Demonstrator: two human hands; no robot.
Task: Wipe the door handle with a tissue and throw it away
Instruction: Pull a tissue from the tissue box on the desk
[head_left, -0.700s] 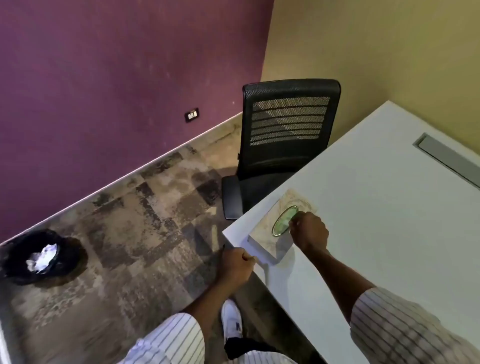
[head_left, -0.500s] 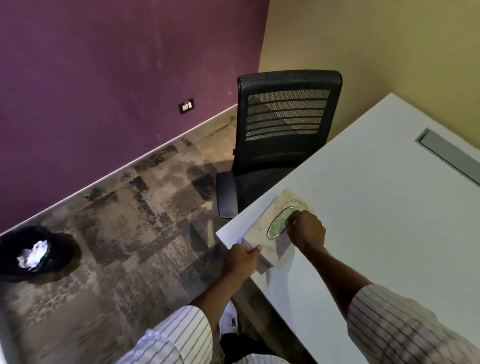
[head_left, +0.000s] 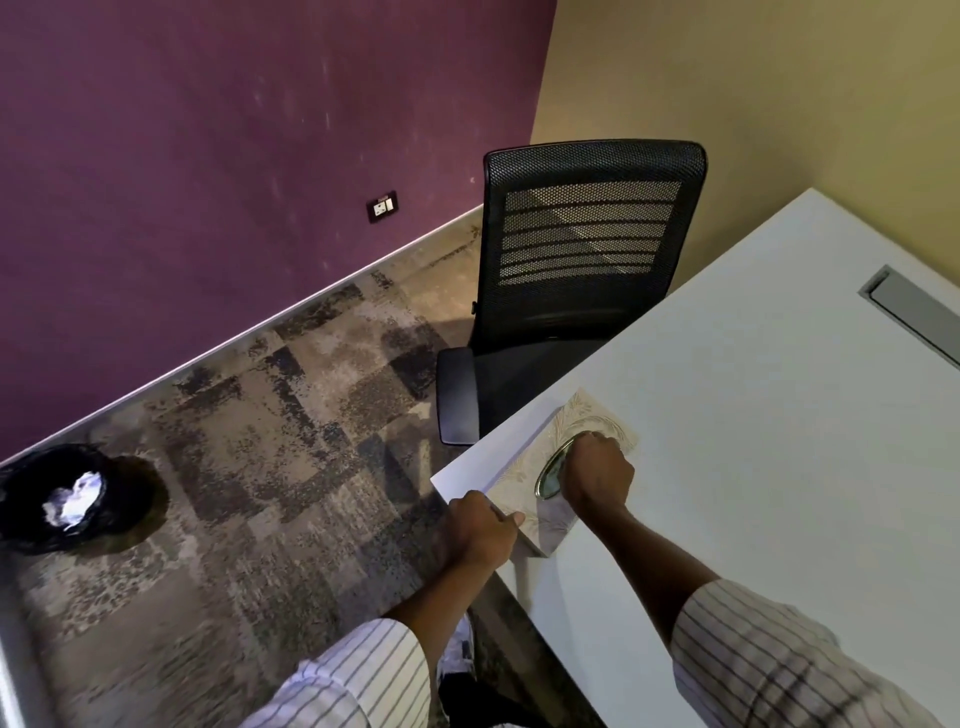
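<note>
At the centre right of the frame, our right hand (head_left: 597, 475) curls over the oval slot of the tissue box (head_left: 524, 470), fingertips dipped inside; whether they have closed on a tissue we cannot tell. Our left hand (head_left: 480, 530) is clamped on the box's near corner, thumb pressed along its top edge. The box sits at the corner of the white desk (head_left: 753, 441). Both striped sleeves rise from the bottom edge. A black chair (head_left: 571, 270) stands above the box, and at lower left a black bin (head_left: 67, 499) holds crumpled paper.
</note>
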